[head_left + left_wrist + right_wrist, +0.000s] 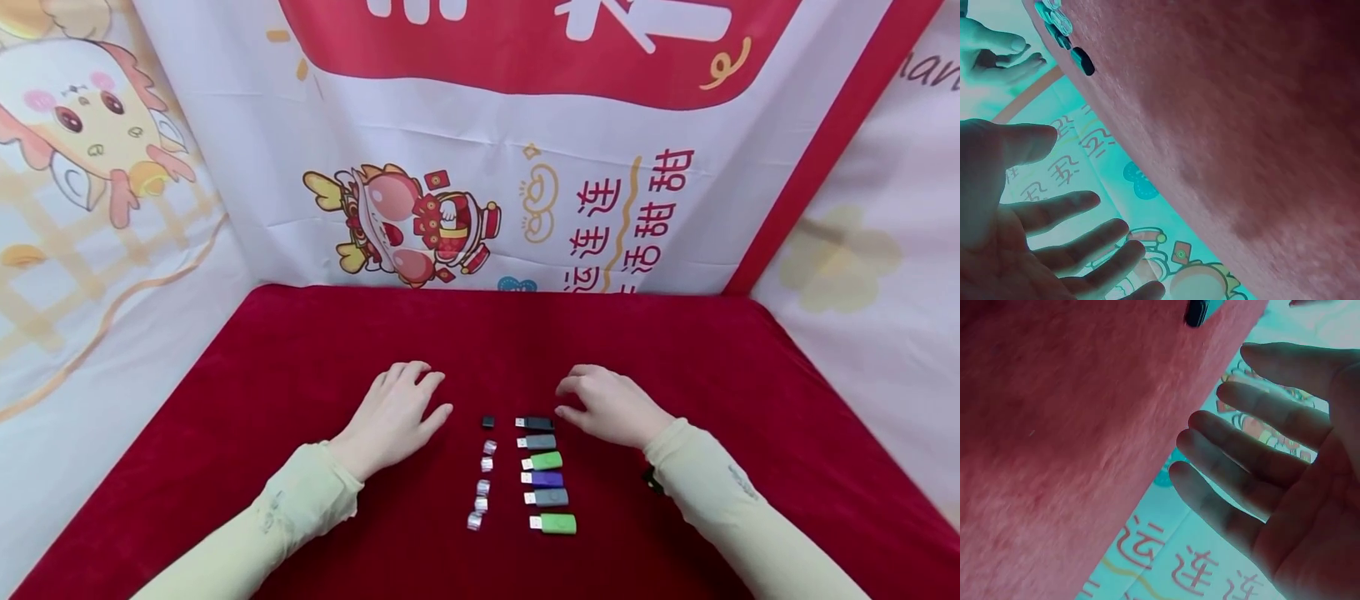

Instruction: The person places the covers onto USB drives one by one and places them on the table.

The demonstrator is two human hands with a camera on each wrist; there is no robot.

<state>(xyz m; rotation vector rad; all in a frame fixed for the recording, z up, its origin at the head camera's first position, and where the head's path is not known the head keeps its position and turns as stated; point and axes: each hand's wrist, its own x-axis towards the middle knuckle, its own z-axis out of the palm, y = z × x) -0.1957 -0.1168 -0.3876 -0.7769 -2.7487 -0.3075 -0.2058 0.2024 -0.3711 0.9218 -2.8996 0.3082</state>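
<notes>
A column of several USB flash drives lies on the red cloth: a black drive [536,423] farthest away, then a grey drive [537,442], a green drive [542,461], a purple drive [543,479], another grey drive [547,497] and another green drive [553,523] nearest. Their metal plugs point left. Beside them runs a column of small caps, a black cap [488,422] at the far end and clear shiny caps [483,487] below. Left of the caps, my left hand [393,417] holds nothing, fingers relaxed. My right hand [611,407], empty too, has its fingertips close to the black drive.
Red cloth [420,325] covers the table. A white printed curtain [480,192] hangs along the back edge, with patterned side curtains [862,275]. Under the right sleeve [697,467] a small dark object [652,480] shows, partly hidden.
</notes>
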